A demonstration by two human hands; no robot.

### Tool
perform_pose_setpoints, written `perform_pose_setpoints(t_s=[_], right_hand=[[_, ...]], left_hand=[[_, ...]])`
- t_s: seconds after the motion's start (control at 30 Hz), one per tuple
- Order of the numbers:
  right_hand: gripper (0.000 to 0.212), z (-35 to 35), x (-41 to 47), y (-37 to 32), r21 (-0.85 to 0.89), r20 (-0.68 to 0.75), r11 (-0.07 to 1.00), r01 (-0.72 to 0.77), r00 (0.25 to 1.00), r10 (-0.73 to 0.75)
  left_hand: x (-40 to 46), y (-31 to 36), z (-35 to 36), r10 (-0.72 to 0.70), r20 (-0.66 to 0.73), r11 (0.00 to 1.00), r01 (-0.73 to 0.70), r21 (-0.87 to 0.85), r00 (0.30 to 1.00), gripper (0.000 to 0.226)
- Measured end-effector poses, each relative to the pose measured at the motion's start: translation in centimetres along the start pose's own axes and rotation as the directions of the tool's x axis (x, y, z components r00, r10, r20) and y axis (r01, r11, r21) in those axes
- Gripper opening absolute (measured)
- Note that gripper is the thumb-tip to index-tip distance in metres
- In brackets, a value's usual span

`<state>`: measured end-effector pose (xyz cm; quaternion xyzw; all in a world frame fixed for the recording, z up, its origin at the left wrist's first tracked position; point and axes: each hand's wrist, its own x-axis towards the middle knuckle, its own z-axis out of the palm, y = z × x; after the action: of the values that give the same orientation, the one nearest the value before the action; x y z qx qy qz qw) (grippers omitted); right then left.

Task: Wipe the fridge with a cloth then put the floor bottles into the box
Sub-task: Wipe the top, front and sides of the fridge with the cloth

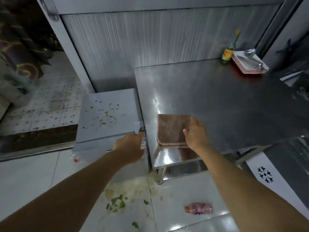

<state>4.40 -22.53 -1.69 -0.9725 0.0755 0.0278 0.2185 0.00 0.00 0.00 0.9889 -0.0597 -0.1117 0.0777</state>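
Observation:
A small grey fridge [107, 114] stands left of a steel table [217, 101]; its top is spattered with yellow and green stains. A folded brown cloth [172, 129] lies at the table's front left corner. My right hand [195, 133] rests on the cloth's right side, with the fingers curled over its edge. My left hand [129, 144] is on the fridge's front right corner, beside a white label; its fingers are hidden. One plastic bottle [199, 209] with a red cap lies on the floor tiles at lower right. Another bottle [76, 158] with a red cap lies by the fridge's left foot.
Green vegetable scraps [117, 202] and smears litter the floor in front of the table leg. On the table's far right corner stand a glass sauce bottle [228, 53] and a stack of plates [249, 63]. A white appliance [267, 174] stands at right. No box is in view.

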Motion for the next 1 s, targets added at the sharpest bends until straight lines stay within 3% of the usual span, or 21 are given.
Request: perform_pose_setpoints(t_s=[0.2, 0.3, 0.37, 0.5, 0.6, 0.73, 0.8, 0.9, 1.0], right_hand=[[0.081, 1.9, 1.7, -1.0, 0.012, -0.016, 0.994, -0.109, 0.994, 0.109], [0.078, 1.6, 2.1, -1.6, -0.049, 0.02, 0.989, -0.139, 0.99, 0.14], [0.069, 1.7, 1.9, -2.2, -0.077, 0.019, 0.991, -0.111, 0.993, 0.113], [0.057, 1.4, 1.0, -4.1, 0.119, 0.056, 0.993, -0.01, 0.998, 0.003], [0.045, 0.7, 0.4, -6.7, 0.141, 0.034, 0.988, 0.069, 0.997, -0.075], [0.046, -0.7, -0.9, -11.6, 0.151, 0.04, 0.968, 0.198, 0.978, -0.206], [0.049, -1.1, -1.7, -14.4, 0.164, 0.054, 0.952, 0.257, 0.962, -0.269], [0.049, -1.5, -2.9, -18.7, 0.328, 0.095, 0.893, 0.309, 0.93, -0.356], [0.048, -1.8, -4.5, -22.8, 0.494, 0.137, 0.814, 0.304, 0.898, -0.419]], left_hand=[[2.1, -1.2, 1.5, -0.017, 0.014, 1.0, 0.017, -0.005, 1.0, 0.047], [2.2, -1.6, 1.8, -0.02, 0.006, 1.0, 0.02, -0.005, 1.0, 0.048], [2.0, -1.8, 1.5, -0.031, 0.019, 0.999, 0.031, -0.026, 0.999, 0.049], [0.7, -2.6, -0.2, -0.058, 0.074, 0.995, 0.064, -0.079, 0.996, 0.045], [-0.7, -3.9, -1.9, -0.103, 0.102, 0.983, 0.117, -0.139, 0.989, 0.044], [-2.8, -6.2, -4.0, -0.151, 0.126, 0.951, 0.179, -0.253, 0.981, 0.04], [-3.8, -7.6, -4.9, -0.179, 0.119, 0.913, 0.21, -0.349, 0.977, 0.035], [-4.8, -10.2, -6.1, -0.248, 0.105, 0.838, 0.267, -0.476, 0.963, 0.029], [-5.7, -12.9, -7.3, -0.33, 0.183, 0.601, 0.356, -0.716, 0.926, 0.03]])
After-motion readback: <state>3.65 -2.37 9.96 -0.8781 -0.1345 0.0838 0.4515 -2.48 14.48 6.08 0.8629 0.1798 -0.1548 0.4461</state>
